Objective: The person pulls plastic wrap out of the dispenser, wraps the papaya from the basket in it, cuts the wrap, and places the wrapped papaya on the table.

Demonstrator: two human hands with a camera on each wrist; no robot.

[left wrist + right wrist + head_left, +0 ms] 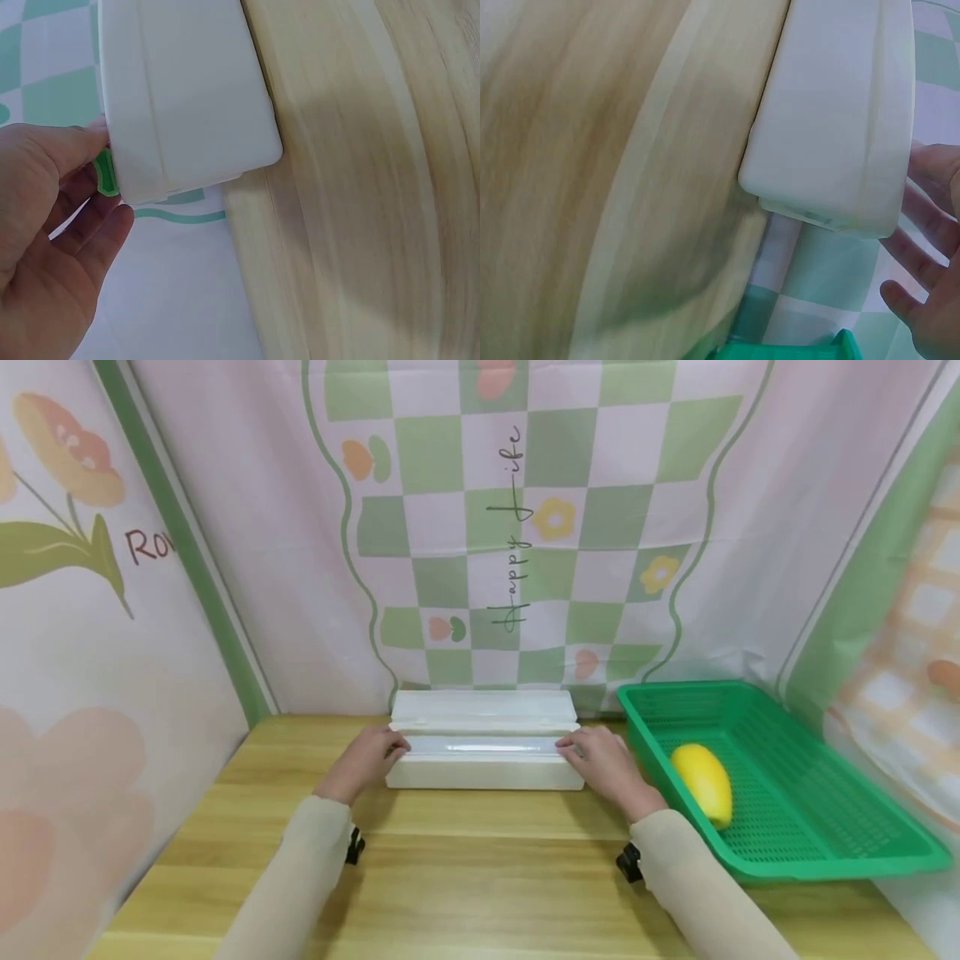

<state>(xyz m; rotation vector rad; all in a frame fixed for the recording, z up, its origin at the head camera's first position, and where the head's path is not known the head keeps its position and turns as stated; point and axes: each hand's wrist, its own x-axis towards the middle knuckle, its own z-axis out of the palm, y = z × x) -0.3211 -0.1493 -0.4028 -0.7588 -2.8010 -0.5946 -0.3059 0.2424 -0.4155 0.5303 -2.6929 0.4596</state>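
Observation:
A long white plastic-wrap dispenser box (484, 775) stands on the wooden table, its lid (483, 705) raised at the back. Clear plastic wrap (487, 745) shines along the opening. At the box's left end, my left hand (367, 762) pinches the wrap's edge with thumb and fingertips. The left wrist view shows a small green piece (106, 174) between those fingers, against the box. My right hand (604, 762) pinches at the opening's right end; in the right wrist view the box (829, 112) hides its fingertips, and the other fingers spread apart.
To the right, a green plastic basket (810, 868) holds a yellow mango-shaped fruit (702, 783). A checked curtain (495, 527) hangs right behind the box. The wooden table (480, 893) extends in front, and printed cloth (97, 693) closes the left side.

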